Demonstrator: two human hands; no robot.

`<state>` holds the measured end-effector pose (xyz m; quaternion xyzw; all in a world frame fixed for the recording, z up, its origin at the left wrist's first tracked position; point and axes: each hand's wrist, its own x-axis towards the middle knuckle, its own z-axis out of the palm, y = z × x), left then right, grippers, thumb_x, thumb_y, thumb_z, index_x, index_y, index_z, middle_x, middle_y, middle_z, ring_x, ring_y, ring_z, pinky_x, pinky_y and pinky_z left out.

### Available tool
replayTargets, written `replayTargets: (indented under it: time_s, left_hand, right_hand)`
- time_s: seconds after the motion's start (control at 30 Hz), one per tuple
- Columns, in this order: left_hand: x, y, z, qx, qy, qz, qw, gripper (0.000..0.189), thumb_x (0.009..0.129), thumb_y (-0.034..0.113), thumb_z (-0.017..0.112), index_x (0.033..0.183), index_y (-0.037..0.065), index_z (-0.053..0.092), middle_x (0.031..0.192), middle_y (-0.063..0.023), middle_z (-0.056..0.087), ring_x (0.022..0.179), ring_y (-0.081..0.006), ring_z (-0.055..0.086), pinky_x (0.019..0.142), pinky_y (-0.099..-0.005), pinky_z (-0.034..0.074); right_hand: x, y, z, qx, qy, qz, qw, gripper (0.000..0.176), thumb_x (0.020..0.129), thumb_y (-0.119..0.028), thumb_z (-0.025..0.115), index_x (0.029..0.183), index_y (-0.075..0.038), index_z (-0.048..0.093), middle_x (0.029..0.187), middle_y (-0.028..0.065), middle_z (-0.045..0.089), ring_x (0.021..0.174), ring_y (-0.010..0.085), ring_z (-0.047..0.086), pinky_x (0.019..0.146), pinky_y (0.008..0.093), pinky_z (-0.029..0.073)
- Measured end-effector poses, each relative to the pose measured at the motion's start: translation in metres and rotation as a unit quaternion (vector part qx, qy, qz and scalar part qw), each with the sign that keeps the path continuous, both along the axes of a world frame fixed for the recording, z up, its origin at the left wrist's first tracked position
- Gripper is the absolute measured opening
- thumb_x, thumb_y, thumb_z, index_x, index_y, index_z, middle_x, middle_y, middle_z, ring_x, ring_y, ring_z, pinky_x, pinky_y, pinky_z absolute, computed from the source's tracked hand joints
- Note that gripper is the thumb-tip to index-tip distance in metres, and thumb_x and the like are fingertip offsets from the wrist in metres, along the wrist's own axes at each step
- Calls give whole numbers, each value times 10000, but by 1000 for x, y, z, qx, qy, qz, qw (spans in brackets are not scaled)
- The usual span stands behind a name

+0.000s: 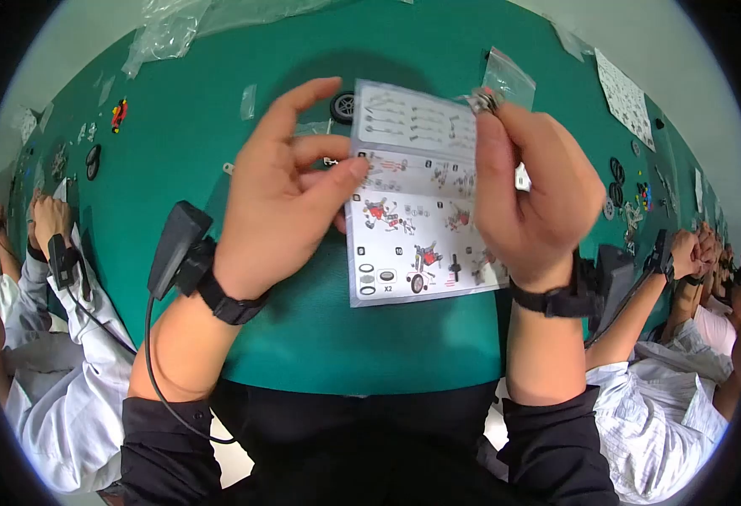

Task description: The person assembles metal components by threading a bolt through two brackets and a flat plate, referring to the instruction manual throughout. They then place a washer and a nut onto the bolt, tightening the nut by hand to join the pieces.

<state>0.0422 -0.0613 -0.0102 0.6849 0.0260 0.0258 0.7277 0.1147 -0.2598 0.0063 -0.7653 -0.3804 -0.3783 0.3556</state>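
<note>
A printed instruction sheet (412,211) with small assembly drawings is raised above the green table (303,354). My left hand (290,185) is at its left edge, thumb on the paper and index finger stretched up and apart. My right hand (539,185) is closed at the sheet's upper right, with small metal parts (486,101) pinched at the fingertips. Whether it also grips the paper is unclear. A black wheel (342,107) lies just behind the sheet, partly covered by it. Small parts are partly hidden between my left fingers and the sheet.
Clear plastic bags (168,34) lie at the back left, another bag (509,80) behind my right hand. Red and yellow pieces (118,115) and a tyre (93,161) are at left. Black rings (617,170) and a printed sheet (623,97) are at right. Co-workers sit on both sides.
</note>
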Motion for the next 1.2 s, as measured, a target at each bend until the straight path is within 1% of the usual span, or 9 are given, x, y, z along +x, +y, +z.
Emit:
replayTargets:
  time_s: [0.1,0.23,0.47,0.57,0.63,0.7,0.9,1.07,1.2]
  left_hand:
    - [-4,9,7,-23,-65,41,997,633,899,-25,639,1441,-5,311,1009,-146,701,807,-129,690,629,-226,549]
    - [-10,15,22,26,-129,102,986,664,894,-53,600,1474,-20,279,1021,-160,708,894,-143,672,829,-245,517]
    - [-26,9,32,42,-169,153,973,703,900,-36,601,1487,-3,216,922,-154,716,820,-118,656,794,-226,487]
    - [-32,21,25,76,-228,99,966,437,892,-37,613,1304,-22,466,954,-120,694,817,-104,620,806,-231,469]
    - [-31,30,23,113,-247,64,960,305,884,-38,618,1184,-31,566,1019,-112,682,861,-107,615,830,-239,465]
    - [-32,29,24,106,-249,48,961,204,875,-39,621,1077,-38,650,1105,-105,671,927,-116,618,866,-248,463]
    - [-33,27,29,99,-211,31,972,317,876,-26,613,1192,-45,622,1178,-121,668,962,-120,633,875,-249,477]
    - [-32,24,28,74,-197,25,977,350,872,-16,607,1220,-53,607,1210,-134,660,942,-114,633,854,-244,481]
    - [-33,24,30,74,-194,21,978,369,864,-1,613,1228,-60,600,1217,-141,657,950,-120,632,865,-253,479]
  right_hand:
    - [-11,-7,10,-36,-14,-3,999,130,745,63,704,863,25,667,658,104,584,519,242,535,500,302,424]
    - [-28,-15,27,-100,8,20,995,128,784,106,613,911,95,631,719,172,620,589,293,585,567,311,474]
    - [-29,-14,24,-111,16,60,992,179,747,92,632,922,67,657,677,115,590,529,237,505,501,318,405]
    - [-32,-13,28,-120,20,52,991,173,736,48,682,909,48,674,650,85,569,514,216,490,481,308,381]
    - [-34,-15,31,-135,27,64,988,148,798,47,630,941,74,657,647,103,557,518,225,481,491,308,376]
    - [-33,-16,30,-130,18,68,989,181,773,43,668,953,59,668,640,86,567,503,215,478,482,305,376]
    - [-33,-18,27,-107,5,69,992,221,765,36,698,983,51,662,624,68,571,481,202,470,464,304,360]
    - [-36,-20,28,-118,19,76,990,148,895,-3,563,973,112,612,651,129,565,530,217,482,492,316,368]
    - [-42,-19,31,-129,35,58,989,150,896,-10,545,976,97,614,654,128,561,534,221,480,500,318,371]
